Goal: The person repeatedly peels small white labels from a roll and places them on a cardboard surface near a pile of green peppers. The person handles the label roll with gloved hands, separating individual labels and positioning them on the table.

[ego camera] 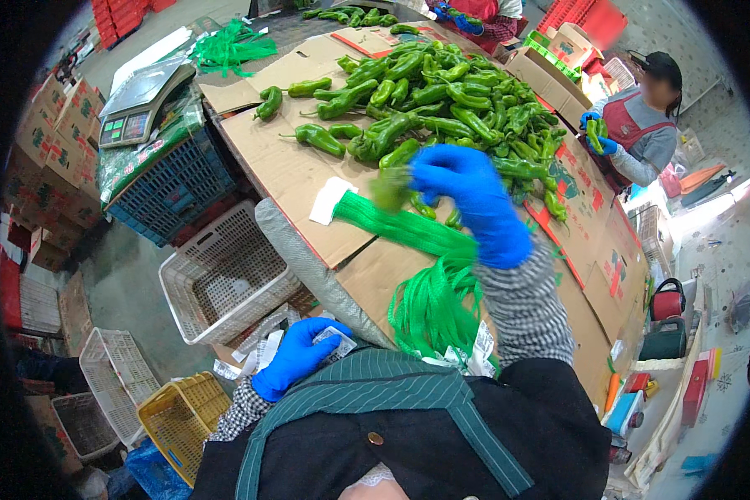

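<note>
My right hand, in a blue glove, is over the cardboard-covered table with a motion-blurred green pepper in its fingers. Below it lies a bundle of green mesh net bags with a white band at one end; its loose strands spread towards me. Just beyond is a large heap of green peppers. Close to my apron, my gloved left hand pinches a white printed label. More white labels hang beside that hand.
A digital scale stands on a covered blue crate at the left. White and yellow plastic crates are below the table's left edge. Across the table, a co-worker holds peppers; another person stands at the far end.
</note>
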The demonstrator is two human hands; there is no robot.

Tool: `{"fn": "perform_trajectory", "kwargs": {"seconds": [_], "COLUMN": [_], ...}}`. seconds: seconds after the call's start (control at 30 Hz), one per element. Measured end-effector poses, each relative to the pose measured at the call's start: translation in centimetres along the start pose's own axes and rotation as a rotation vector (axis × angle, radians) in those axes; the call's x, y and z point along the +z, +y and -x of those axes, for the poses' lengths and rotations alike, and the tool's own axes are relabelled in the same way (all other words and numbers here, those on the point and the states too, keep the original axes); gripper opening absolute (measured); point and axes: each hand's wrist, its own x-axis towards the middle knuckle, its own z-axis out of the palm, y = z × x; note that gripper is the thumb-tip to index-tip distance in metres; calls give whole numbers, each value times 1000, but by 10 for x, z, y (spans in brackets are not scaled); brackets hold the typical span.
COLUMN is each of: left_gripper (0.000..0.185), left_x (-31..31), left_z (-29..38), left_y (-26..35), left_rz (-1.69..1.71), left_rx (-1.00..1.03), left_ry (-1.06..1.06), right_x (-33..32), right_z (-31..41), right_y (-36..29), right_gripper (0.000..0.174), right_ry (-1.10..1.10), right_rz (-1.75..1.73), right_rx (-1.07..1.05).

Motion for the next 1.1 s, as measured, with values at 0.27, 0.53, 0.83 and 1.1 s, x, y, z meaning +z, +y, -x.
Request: {"fn": "perform_trajectory", "kwargs": {"seconds": [0.27,0.53,0.83,1.1], "left_gripper": [22,20,25,25], "left_x": [-7,-18,-11,-2], "left_z": [7,26,-6,-17], "left_y": [-1,-17,-9,-7], "left_rz": [-74,90,19,-16], "left_rx": [4,-44,10,-9], "left_ry": [77,266,121,93], "right_x": [145,-29,-100,-100], "right_z": [-99,-46,47,-15], "right_y": [37,25,95,162], "right_gripper": [33,24,19,21], "right_ry": [-129,427,632,527], "right_rz": [57,-24,46,395], "right_rx": [-368,-328,-167,-1]}}
